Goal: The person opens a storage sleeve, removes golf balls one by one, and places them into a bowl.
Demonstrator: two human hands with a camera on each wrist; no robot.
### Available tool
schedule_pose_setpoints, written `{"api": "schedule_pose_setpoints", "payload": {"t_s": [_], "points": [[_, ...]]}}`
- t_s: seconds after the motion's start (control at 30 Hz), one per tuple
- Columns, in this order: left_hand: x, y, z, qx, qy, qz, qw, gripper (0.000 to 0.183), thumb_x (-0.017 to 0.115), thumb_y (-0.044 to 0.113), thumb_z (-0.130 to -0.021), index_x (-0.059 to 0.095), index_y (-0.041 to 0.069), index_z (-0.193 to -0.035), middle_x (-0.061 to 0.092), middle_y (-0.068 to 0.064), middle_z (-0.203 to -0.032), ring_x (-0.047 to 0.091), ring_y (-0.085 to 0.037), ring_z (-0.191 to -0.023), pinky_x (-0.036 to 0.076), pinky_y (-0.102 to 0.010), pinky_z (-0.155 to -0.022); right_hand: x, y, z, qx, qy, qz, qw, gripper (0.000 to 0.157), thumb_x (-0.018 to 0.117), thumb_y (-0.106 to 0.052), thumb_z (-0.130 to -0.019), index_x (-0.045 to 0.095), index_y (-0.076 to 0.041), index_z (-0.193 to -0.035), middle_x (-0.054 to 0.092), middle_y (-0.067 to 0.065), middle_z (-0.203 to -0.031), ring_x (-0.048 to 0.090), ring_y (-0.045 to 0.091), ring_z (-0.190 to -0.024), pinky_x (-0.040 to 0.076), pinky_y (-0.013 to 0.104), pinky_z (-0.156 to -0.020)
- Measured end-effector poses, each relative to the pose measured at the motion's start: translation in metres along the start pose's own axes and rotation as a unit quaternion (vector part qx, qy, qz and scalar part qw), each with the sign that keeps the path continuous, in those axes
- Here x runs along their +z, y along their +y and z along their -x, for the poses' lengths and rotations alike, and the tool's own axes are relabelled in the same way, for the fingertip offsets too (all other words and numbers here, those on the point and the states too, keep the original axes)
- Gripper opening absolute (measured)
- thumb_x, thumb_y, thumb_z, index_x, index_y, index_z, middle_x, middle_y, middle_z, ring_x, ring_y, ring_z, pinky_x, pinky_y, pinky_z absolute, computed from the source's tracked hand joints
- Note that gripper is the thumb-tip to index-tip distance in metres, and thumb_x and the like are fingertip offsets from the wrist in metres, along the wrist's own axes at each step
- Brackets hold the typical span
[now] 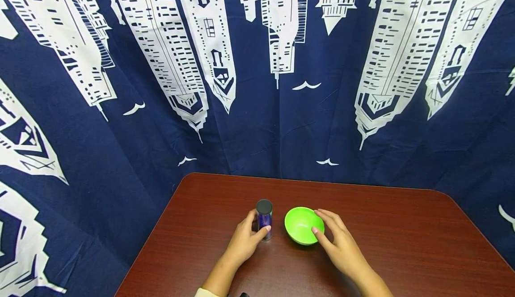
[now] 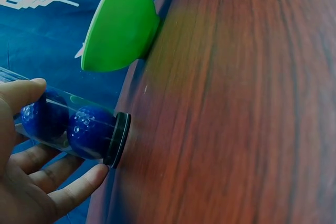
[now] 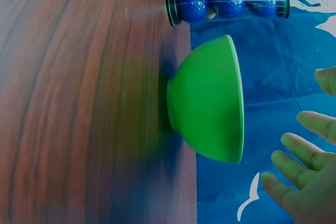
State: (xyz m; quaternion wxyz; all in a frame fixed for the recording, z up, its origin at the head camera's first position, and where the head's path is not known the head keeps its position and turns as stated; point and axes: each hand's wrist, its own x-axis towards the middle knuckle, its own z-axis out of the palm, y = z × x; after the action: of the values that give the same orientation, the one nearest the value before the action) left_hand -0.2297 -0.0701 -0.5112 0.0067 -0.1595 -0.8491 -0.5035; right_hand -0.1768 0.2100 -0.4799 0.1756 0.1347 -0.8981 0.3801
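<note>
A clear tube [image 1: 264, 218] with dark end caps stands upright on the table, and blue dimpled balls [image 3: 226, 1] sit stacked inside it. Thumb and fingers of my left hand [image 1: 243, 241] grip the tube from its left side. To the right of it stands a green bowl [image 1: 299, 225], upright on its narrow foot. My right hand [image 1: 338, 245] is at the bowl's right side, its fingertips overlapping the rim in the head view. Its fingers are spread and relaxed in the right wrist view, with a gap between them and the bowl [image 3: 207, 103].
The reddish-brown wooden table [image 1: 402, 225] has a rounded far edge. Behind it and on the left hangs a dark blue cloth [image 1: 257, 140] printed with white buildings and birds. A small dark object [image 1: 244, 294] shows at the bottom edge of the head view.
</note>
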Motion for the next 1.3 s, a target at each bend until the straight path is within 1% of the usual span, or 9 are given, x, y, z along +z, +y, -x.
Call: {"api": "schedule_pose_setpoints", "payload": {"t_s": [0.13, 0.3, 0.4, 0.5, 0.57, 0.77, 0.93, 1.13, 1.3], "points": [[0.001, 0.001, 0.0, 0.005, 0.005, -0.002, 1.0, 0.058, 0.065, 0.04, -0.098, 0.045, 0.015, -0.146, 0.064, -0.018, -0.132, 0.071, -0.022, -0.099, 0.059, -0.03, -0.079, 0.002, -0.004, -0.002, -0.004, 0.001, 0.006, 1.0, 0.049, 0.062, -0.033, -0.102, 0.052, -0.013, -0.145, 0.051, 0.002, -0.146, 0.05, 0.028, -0.138, 0.041, 0.058, -0.107], [0.002, 0.007, -0.001, 0.016, 0.007, -0.006, 0.9998, 0.057, 0.067, 0.043, -0.097, 0.048, 0.016, -0.143, 0.064, -0.014, -0.132, 0.067, -0.025, -0.114, 0.059, -0.033, -0.088, 0.002, -0.011, -0.003, -0.008, 0.002, 0.008, 1.0, 0.047, 0.062, -0.033, -0.101, 0.054, -0.018, -0.145, 0.053, -0.004, -0.143, 0.051, 0.023, -0.136, 0.043, 0.053, -0.106], [0.001, 0.013, 0.0, 0.021, 0.002, -0.005, 0.9998, 0.057, 0.067, 0.045, -0.096, 0.049, 0.018, -0.144, 0.064, -0.01, -0.132, 0.065, -0.025, -0.119, 0.058, -0.037, -0.092, 0.003, -0.014, -0.004, -0.015, 0.008, 0.007, 1.0, 0.046, 0.064, -0.032, -0.1, 0.055, -0.023, -0.144, 0.055, -0.008, -0.141, 0.052, 0.018, -0.134, 0.043, 0.032, -0.11], [0.001, 0.021, 0.001, 0.027, -0.007, -0.01, 0.9996, 0.057, 0.066, 0.046, -0.096, 0.049, 0.021, -0.144, 0.063, -0.006, -0.133, 0.064, -0.025, -0.12, 0.057, -0.04, -0.094, 0.004, -0.018, -0.006, -0.025, 0.017, 0.002, 1.0, 0.046, 0.067, -0.029, -0.098, 0.055, -0.026, -0.143, 0.056, -0.009, -0.139, 0.054, 0.014, -0.131, 0.034, 0.009, -0.106], [0.002, 0.023, 0.002, 0.035, -0.011, -0.018, 0.9992, 0.056, 0.066, 0.045, -0.096, 0.049, 0.021, -0.145, 0.062, -0.005, -0.133, 0.064, -0.025, -0.12, 0.056, -0.041, -0.097, 0.004, -0.02, -0.006, -0.037, 0.027, -0.003, 0.999, 0.047, 0.069, -0.026, -0.097, 0.056, -0.025, -0.142, 0.058, -0.008, -0.137, 0.055, 0.015, -0.128, 0.028, 0.001, -0.103], [0.004, 0.026, 0.004, 0.055, -0.01, -0.064, 0.9964, 0.056, 0.065, 0.049, -0.096, 0.051, 0.023, -0.144, 0.061, -0.001, -0.13, 0.061, -0.022, -0.119, 0.053, -0.046, -0.099, 0.007, -0.025, -0.008, -0.061, 0.032, -0.014, 0.998, 0.046, 0.069, -0.021, -0.097, 0.058, -0.022, -0.141, 0.061, -0.003, -0.134, 0.06, 0.017, -0.122, 0.037, 0.005, -0.1], [0.006, 0.03, 0.006, 0.052, -0.026, -0.069, 0.9959, 0.058, 0.065, 0.049, -0.096, 0.049, 0.026, -0.146, 0.057, -0.001, -0.132, 0.058, -0.022, -0.121, 0.05, -0.049, -0.102, 0.009, -0.027, -0.009, -0.064, 0.024, -0.015, 0.998, 0.044, 0.068, -0.022, -0.098, 0.058, -0.022, -0.14, 0.061, -0.003, -0.135, 0.06, 0.016, -0.123, 0.048, 0.018, -0.098], [0.009, 0.035, 0.007, 0.053, -0.036, -0.071, 0.9954, 0.058, 0.065, 0.049, -0.096, 0.049, 0.026, -0.146, 0.053, 0.0, -0.132, 0.058, -0.021, -0.118, 0.052, -0.046, -0.099, 0.011, -0.028, -0.009, -0.068, 0.012, -0.02, 0.997, 0.042, 0.067, -0.023, -0.099, 0.059, -0.018, -0.14, 0.06, -0.003, -0.138, 0.061, 0.019, -0.12, 0.055, 0.033, -0.094], [0.011, 0.038, 0.009, 0.065, -0.03, -0.088, 0.9935, 0.054, 0.069, 0.045, -0.094, 0.051, 0.029, -0.143, 0.054, 0.003, -0.127, 0.059, -0.015, -0.11, 0.054, -0.037, -0.093, 0.013, -0.03, -0.008, -0.064, 0.003, -0.06, 0.996, 0.044, 0.07, -0.019, -0.096, 0.059, -0.013, -0.138, 0.059, 0.001, -0.133, 0.063, 0.012, -0.1, 0.058, 0.028, -0.073]]}}
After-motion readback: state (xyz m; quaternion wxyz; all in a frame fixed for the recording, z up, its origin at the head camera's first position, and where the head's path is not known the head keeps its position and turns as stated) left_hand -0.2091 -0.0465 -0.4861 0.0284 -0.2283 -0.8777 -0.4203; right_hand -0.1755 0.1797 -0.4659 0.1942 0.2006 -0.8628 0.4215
